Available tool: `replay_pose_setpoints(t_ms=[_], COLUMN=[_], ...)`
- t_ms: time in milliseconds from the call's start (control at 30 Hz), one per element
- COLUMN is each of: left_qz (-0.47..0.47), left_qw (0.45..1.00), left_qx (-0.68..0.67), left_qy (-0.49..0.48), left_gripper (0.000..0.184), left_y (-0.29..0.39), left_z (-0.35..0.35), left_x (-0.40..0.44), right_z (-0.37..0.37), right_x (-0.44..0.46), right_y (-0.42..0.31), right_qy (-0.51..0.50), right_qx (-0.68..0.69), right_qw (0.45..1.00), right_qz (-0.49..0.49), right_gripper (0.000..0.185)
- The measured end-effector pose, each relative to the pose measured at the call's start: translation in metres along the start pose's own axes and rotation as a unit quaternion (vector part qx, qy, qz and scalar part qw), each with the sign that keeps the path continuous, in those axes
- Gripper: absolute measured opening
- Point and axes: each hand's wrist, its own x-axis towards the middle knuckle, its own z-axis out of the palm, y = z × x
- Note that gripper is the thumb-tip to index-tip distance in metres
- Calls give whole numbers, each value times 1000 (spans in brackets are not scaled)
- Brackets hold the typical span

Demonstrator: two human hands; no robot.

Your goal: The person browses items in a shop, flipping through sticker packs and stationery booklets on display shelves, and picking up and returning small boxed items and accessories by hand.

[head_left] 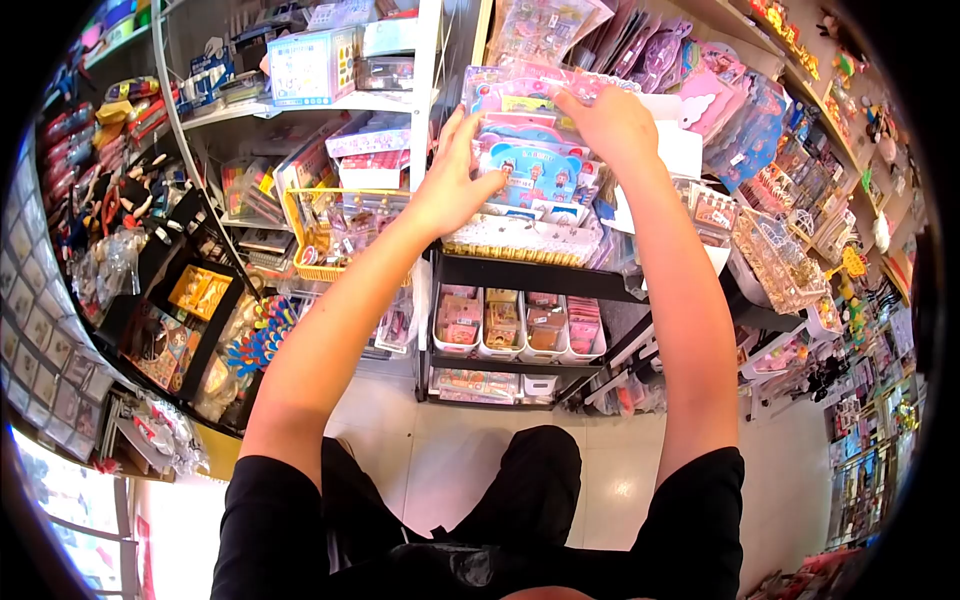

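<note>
Both my hands are at a white woven basket (520, 237) on a black rack, filled with upright flat packages. My left hand (448, 188) is at the left side of the row, fingers spread, its thumb against a blue cartoon-printed package (538, 172). My right hand (617, 128) is at the back right of the row, thumb and fingers at the top edge of a pink package (520, 92), closed on it as far as I can see; some fingertips are hidden. More pink and blue packages stand between the hands.
White bins (501, 335) of small packs sit on the shelf below. A yellow wire basket (318, 262) hangs at left beside the white shelving (290, 108). On the right are hanging packets (755, 135) and a clear tray of trinkets (775, 262). Pale tiled floor (625, 470) lies below.
</note>
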Motion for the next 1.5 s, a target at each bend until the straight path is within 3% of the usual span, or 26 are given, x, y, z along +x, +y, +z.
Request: replay_pose_setpoints(t_ms=[33, 100, 167, 233, 300, 367, 433, 533, 600, 633, 700, 733, 800, 867, 967, 1000, 1067, 1167, 1200, 1267, 1400, 1500], left_qz=[1, 5, -7, -14, -24, -8, 9, 40, 49, 59, 68, 70, 79, 64, 63, 83, 134, 131, 150, 140, 120, 106], left_qw=[1000, 1000, 1000, 1000, 999, 996, 991, 998, 998, 998, 997, 997, 997, 997, 995, 996, 990, 991, 988, 990, 992, 993], left_qx=[-1, -9, 5, 1, -38, -84, -131, -26, -24, -20, -12, -11, -4, -49, -77, -46, 31, -28, -27, -15, -19, -23], left_qy=[4, 4, -7, -7, -16, -6, 6, 30, 27, 23, 34, 27, 25, 7, -6, 0, 27, 10, 29, 15, -18, -54], left_gripper=[82, 78, 81, 81, 83, 87, 91, 99, 97, 96, 93, 93, 94, 95, 98, 99, 98, 95, 86, 81, 72, 71], left_y=[-2, -4, -2, 0, 2, 0, -3, -4, -1, 0, -3, -3, 0, 2, -7, -11, -20, -19, -18, -14, -8, -7], left_z=[0, 0, -1, -3, -3, -1, 1, 0, -3, -4, -3, -5, -9, -17, -17, -17, -10, -10, -11, -16, -23, -28], left_x=[0, 1, -2, -4, -8, -9, -11, -14, -16, -16, -19, -22, -27, -30, -29, -29, -28, -28, -28, -30, -26, -23], right_z=[-1, 4, 4, 2, 1, -1, -3, -7, -12, -17, -25, -23, -22, -14, -21, -29, -22, -17, -18, -17, -23, -25], right_x=[2, 6, 15, 19, 25, 29, 30, 37, 38, 38, 38, 40, 38, 43, 38, 30, 34, 35, 33, 24, 25, 21], right_y=[-1, 0, 3, 3, 3, 2, 2, 3, -1, -5, -11, -8, -9, -4, -9, -24, -19, -13, -15, -19, -31, -40], right_qy=[3, 148, 185, 122, 82, -36, -28, -14, -17, -17, -124, -97, -112, -144, -226, -244, -233, -221, -212, -182, -259, -243], right_qx=[-1, -58, -71, -75, -69, 109, 88, 66, 39, 36, 29, -13, -3, 26, 10, -57, -65, -62, -52, -4, 10, 17], right_qw=[1000, 984, 972, 963, 966, 971, 966, 955, 946, 946, 944, 938, 942, 949, 953, 950, 948, 951, 953, 959, 949, 954], right_qz=[-1, -81, -130, -230, -236, -212, -240, -288, -321, -321, -304, -332, -315, -279, -204, -188, -206, -207, -210, -219, -180, -176], right_gripper=[71, 63, 55, 47, 41, 36, 34, 31, 31, 31, 27, 44, 49, 67, 67, 68, 68, 67, 67, 57, 53, 49])
